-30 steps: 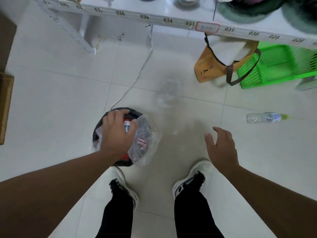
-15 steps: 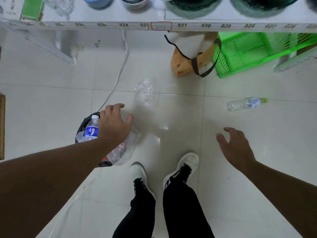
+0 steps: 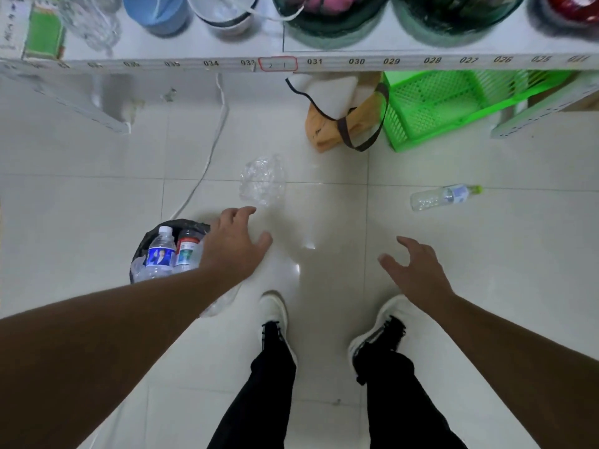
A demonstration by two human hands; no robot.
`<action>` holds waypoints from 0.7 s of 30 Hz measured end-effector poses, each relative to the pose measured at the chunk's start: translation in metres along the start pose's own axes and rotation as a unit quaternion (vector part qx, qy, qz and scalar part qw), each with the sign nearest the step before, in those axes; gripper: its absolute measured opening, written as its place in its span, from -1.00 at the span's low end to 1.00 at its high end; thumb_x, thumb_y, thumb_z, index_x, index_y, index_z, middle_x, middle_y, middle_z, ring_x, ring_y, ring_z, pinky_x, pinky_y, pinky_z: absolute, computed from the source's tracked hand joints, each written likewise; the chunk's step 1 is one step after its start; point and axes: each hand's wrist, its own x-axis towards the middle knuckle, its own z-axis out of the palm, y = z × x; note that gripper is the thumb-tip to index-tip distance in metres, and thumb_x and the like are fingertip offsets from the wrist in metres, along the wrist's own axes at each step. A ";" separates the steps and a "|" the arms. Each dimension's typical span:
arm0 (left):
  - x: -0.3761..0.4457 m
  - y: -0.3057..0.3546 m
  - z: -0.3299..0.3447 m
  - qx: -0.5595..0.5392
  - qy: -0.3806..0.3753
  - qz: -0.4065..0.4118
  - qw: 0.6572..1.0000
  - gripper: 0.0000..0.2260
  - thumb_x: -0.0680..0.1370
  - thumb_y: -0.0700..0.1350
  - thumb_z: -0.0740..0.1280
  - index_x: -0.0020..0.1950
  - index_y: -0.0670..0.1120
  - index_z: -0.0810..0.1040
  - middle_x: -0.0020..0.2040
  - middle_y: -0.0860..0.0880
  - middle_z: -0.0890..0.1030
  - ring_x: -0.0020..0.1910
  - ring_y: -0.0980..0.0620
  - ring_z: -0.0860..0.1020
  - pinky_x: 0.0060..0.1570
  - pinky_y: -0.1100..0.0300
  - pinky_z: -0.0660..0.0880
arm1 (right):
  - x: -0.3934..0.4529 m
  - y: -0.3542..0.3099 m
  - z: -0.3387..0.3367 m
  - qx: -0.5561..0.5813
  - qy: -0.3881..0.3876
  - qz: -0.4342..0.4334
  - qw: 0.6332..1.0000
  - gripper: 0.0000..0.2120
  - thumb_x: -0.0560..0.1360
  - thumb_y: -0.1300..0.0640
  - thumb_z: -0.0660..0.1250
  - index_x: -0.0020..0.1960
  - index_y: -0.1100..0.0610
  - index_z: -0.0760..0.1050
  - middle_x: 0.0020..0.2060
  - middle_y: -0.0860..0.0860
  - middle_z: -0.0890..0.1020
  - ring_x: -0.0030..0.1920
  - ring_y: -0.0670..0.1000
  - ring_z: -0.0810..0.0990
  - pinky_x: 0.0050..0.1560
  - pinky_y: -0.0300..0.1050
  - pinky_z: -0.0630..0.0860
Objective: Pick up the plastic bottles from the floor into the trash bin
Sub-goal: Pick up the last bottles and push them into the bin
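Compared with half a second ago, our left hand (image 3: 231,244) has moved off the trash bin (image 3: 142,251) toward the right and now hangs over bare floor (image 3: 81,222), fingers spread wide and holding nothing; the bin's contents are more exposed. Our right hand (image 3: 416,270) sits a little lower in view than before, likewise open wide and empty, fingers curled loosely

Going left to right: the black-lined bin stands on the floor at lower left, with two upright bottles visible in it, a blue-labelled bottle (image 3: 159,254) and a red-capped bottle (image 3: 187,251), plus clear plastic spilling over its near edge under our forearm. A white cable (image 3: 210,150) runs down the floor toward the bin. Just beyond our left fingertips lies a crumpled clear bottle (image 3: 262,181). Our two white shoes (image 3: 275,314) stand between the hands. Further back, under the numbered shelf (image 3: 356,61), an orange bag (image 3: 334,124) leans beside a green basket (image 3: 437,102). At right, well apart from both hands, one green-capped bottle (image 3: 444,197) lies on its side

So two bottles remain on the floor, and nothing lies between the hands and either
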 end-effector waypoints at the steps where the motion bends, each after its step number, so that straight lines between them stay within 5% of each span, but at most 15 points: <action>1: 0.003 0.003 0.002 0.003 -0.001 0.003 1.000 -0.37 0.53 0.21 0.30 0.58 0.05 0.42 0.50 -0.12 0.46 0.46 -0.23 0.40 0.40 -0.17 0.41 | 0.007 0.001 -0.002 0.004 -0.006 -0.004 1.000 -0.32 0.57 -0.23 0.43 0.61 -0.03 0.38 0.52 0.16 0.40 0.48 0.23 0.48 0.45 0.13 0.39; 10: 0.019 0.052 0.048 -0.061 0.015 -0.138 0.988 -0.27 0.43 0.24 0.27 0.58 0.03 0.42 0.48 -0.12 0.46 0.47 -0.20 0.39 0.42 -0.16 0.37 | 0.068 0.030 -0.053 0.012 -0.043 0.012 0.999 -0.28 0.53 -0.21 0.49 0.60 0.01 0.39 0.52 0.23 0.42 0.49 0.25 0.46 0.46 0.14 0.39; 21: 0.139 0.036 0.160 0.014 -0.032 -0.094 0.995 -0.34 0.55 0.09 0.36 0.64 0.08 0.29 0.55 -0.08 0.36 0.47 -0.22 0.35 0.33 -0.18 0.43 | 0.212 0.078 -0.051 -0.227 -0.020 -0.023 0.973 -0.11 0.41 -0.14 0.59 0.65 -0.08 0.29 0.54 0.19 0.39 0.47 0.35 0.43 0.42 0.30 0.47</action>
